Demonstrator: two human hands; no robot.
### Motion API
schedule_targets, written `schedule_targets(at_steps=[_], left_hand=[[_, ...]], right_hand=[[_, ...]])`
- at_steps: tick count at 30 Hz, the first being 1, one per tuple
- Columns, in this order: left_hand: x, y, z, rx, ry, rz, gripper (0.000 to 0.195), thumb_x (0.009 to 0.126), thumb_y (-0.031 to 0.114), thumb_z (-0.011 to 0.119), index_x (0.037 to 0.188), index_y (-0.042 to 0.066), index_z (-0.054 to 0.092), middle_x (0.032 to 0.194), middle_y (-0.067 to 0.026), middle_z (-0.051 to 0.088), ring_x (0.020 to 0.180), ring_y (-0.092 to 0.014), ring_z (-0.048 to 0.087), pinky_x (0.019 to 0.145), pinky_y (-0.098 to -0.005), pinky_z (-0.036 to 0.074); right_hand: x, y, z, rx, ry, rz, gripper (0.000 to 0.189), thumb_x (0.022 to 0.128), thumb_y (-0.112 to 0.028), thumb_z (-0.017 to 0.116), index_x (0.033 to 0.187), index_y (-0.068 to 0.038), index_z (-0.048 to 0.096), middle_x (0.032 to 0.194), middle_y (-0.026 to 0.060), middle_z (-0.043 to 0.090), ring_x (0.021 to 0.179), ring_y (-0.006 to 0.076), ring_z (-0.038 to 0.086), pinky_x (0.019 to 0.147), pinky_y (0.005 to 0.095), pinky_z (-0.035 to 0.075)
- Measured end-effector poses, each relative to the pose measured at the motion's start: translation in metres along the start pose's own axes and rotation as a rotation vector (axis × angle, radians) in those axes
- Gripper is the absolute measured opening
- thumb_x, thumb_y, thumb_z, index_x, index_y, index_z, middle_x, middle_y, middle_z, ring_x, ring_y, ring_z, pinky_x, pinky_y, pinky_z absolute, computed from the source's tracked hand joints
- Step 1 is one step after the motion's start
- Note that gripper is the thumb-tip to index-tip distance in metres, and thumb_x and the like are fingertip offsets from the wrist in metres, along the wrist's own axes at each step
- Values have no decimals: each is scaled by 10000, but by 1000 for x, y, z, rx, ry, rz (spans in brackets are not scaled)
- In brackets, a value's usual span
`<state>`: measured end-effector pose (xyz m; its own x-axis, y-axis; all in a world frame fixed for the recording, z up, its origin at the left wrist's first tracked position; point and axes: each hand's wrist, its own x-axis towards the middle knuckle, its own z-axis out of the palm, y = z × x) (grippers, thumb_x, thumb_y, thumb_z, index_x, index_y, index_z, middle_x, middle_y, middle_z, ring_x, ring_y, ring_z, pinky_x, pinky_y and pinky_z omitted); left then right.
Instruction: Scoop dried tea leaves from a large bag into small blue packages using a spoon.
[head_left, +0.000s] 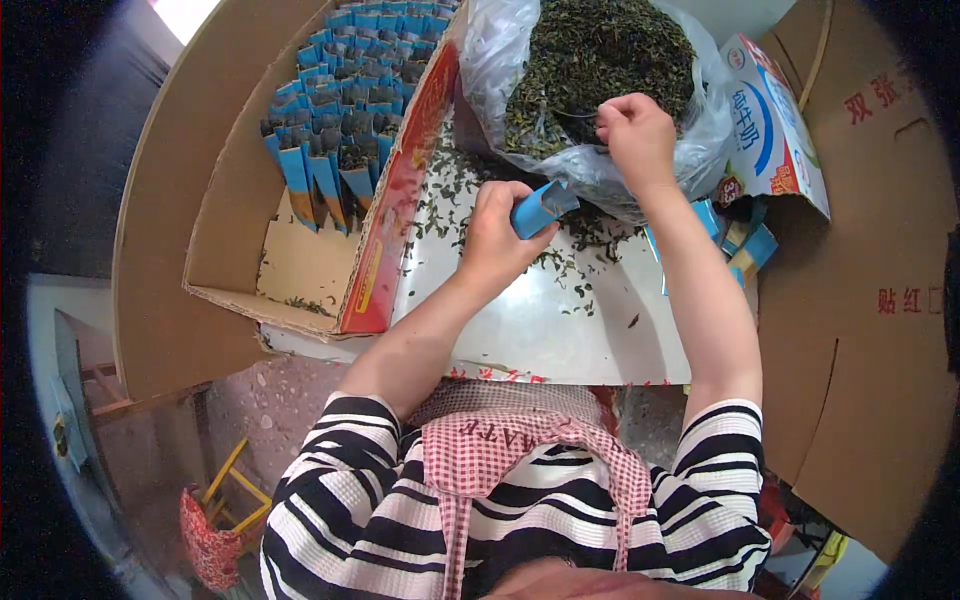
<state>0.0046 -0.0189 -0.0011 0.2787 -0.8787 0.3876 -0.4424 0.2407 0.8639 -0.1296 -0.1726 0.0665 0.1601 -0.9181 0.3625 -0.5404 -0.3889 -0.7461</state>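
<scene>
My left hand (495, 232) grips an upright blue paper pouch (535, 214) around its sides. The pouch's mouth gapes toward the upper right, and its lower end is hidden by my fingers. Over a clear plastic bag (495, 56) heaped with dried, dark green leaves (607, 52), my right hand (637, 135) pinches a thin, pale implement (576, 114). Its far end reaches down to the leaves, and its full shape cannot be made out. Loose leaf bits (589, 232) lie scattered below the bag, on the whitish work surface (487, 322).
At left, a cardboard box (232, 225) with a red printed side holds rows of blue pouches (352, 97), several filled with leaves. More blue pouches (750, 247) lie by a cut milk carton (765, 127) at right. Cardboard sheets (847, 300) flank the surface.
</scene>
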Motion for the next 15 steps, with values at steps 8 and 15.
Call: schedule_targets(at_steps=[8,15], left_hand=[[0,-2,0,16,28,52,443,630,62,788,967,38,502,911,-117,505,847,-286,524,740,-365,449],[2,-1,0,7,16,38,444,631,68,787,970,31,502,920,-121,502,858,-283,519,753,-360,447]], right_hand=[[-8,-13,8,268,30,145,76,827,-59,625,829,17,636,745,73,662,659,139,647,606,250,518],[-2,-5,10,234,24,140,57,837,-35,616,861,16,624,800,78,661,700,144,653,634,260,533]])
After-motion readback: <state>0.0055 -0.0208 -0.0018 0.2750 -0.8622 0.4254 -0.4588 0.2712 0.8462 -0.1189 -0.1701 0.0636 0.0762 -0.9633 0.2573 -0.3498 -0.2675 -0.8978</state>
